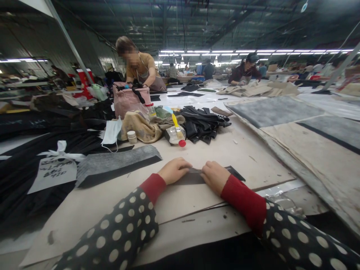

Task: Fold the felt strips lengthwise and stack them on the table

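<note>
A narrow dark fabric strip (188, 179) lies across the pale work board (180, 206) in front of me. My left hand (174, 170) pinches its far edge near the left end, fingers pressed together. A little to the right, my right hand (215, 176) is closed on the same edge, and the strip's black end (235, 173) sticks out beyond it. Only a short span of the strip shows between the two hands. Left of my left hand rests a grey piece with a black border (118, 165).
Beyond my hands are a bottle with a red cap (182, 143), a yellow-handled brush (176, 122), black strips (201, 122), a small jar (131, 137) and a face mask (111, 132). Large panels (315, 138) lie at right. A co-worker (146, 67) leans over a pink bag (128, 101).
</note>
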Available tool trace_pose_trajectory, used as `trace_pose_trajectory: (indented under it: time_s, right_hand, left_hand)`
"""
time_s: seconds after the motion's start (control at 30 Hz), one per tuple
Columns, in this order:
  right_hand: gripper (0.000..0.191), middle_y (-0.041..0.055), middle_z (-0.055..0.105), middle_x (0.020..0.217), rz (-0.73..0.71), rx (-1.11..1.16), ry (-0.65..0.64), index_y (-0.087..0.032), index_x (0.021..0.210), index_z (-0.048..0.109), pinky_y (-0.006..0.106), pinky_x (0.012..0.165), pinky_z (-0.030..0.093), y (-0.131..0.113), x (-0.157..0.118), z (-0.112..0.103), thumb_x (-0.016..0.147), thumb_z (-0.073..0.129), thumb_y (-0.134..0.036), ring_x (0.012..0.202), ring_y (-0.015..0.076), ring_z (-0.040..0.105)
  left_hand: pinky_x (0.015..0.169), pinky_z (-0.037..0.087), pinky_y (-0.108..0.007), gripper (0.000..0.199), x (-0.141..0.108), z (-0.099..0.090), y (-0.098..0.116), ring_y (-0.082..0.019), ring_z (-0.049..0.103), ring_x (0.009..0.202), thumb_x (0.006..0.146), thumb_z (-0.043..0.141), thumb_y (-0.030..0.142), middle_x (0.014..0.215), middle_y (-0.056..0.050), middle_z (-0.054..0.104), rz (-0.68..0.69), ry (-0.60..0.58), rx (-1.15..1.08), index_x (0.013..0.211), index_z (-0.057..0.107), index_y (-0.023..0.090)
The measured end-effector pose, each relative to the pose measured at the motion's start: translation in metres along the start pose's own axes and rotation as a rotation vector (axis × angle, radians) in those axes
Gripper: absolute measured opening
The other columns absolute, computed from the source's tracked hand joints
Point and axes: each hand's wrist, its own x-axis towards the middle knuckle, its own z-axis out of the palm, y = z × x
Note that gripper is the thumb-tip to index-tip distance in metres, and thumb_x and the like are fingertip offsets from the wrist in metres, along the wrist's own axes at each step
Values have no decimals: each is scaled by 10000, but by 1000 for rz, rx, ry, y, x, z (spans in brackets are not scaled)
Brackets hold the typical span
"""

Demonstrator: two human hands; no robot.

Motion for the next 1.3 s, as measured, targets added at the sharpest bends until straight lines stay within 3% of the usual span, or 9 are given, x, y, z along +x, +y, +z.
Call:
trace_pose_trajectory:
  time_s: [0.17, 0.3, 0.47, 0.67, 0.8, 0.97, 1.1, 1.3]
  right_hand:
    - [233, 113, 541, 944, 18, 102, -24, -103, 940, 580, 297, 823, 340, -3, 5, 0, 785, 411, -140, 897, 203, 465]
    - [366, 78, 534, 959, -38, 232, 2, -129, 999, 568, 249, 826, 335, -5, 15, 5, 688, 410, -19, 914, 167, 460]
    - [287, 85, 535, 905, -105, 119, 18, -120, 900, 587, 279, 763, 352, -12, 18, 11, 706, 395, -32, 864, 194, 459]
    - [222, 114, 537, 853, -145, -39, 4, -111, 833, 586, 316, 734, 351, -22, 16, 10, 798, 367, -116, 833, 219, 462]
    - [225, 114, 538, 906, -77, 36, 3, -109, 887, 585, 312, 774, 353, -23, 18, 7, 820, 381, -178, 865, 214, 460]
    - [353, 95, 534, 973, -77, 242, -12, -115, 1022, 561, 267, 834, 340, -26, 26, 6, 715, 402, -42, 911, 175, 453]
    - [441, 79, 528, 965, -137, 337, 9, -128, 1010, 566, 245, 833, 341, -30, 31, 8, 627, 401, 14, 911, 156, 445]
    - [292, 97, 517, 927, -224, 180, -27, -119, 924, 577, 287, 781, 353, -33, 31, 8, 717, 392, -30, 855, 177, 429]
  left_hand:
    - [813, 407, -247, 232, -11, -5, -8, -129, 539, 838, 727, 484, 150, 902, -19, 602, -107, 48, -105, 907, 628, 177]
    - [782, 415, -252, 234, -10, 2, -6, -128, 534, 793, 678, 477, 89, 836, -9, 599, -129, 92, -88, 824, 639, 176]
    - [763, 413, -248, 238, -9, 5, -4, -131, 525, 778, 647, 455, 42, 782, -17, 580, -72, 115, -13, 754, 632, 159]
    - [848, 385, -251, 231, -17, -14, -9, -137, 519, 887, 726, 479, 123, 904, -31, 591, 42, -37, -26, 907, 614, 168]
    - [865, 382, -252, 255, -29, -29, -15, -140, 527, 916, 752, 470, 173, 982, -36, 596, -105, -35, -90, 972, 599, 170]
    - [843, 394, -249, 253, -36, -27, -17, -137, 538, 884, 708, 472, 125, 942, -28, 607, -200, 22, -138, 912, 619, 160]
    - [785, 410, -252, 262, -35, -19, -19, -129, 533, 804, 660, 451, 65, 846, -14, 600, -157, 73, -111, 832, 626, 158]
    - [772, 399, -245, 290, -35, -17, -18, -127, 514, 791, 625, 411, 13, 794, -15, 575, -53, 78, 4, 767, 618, 161]
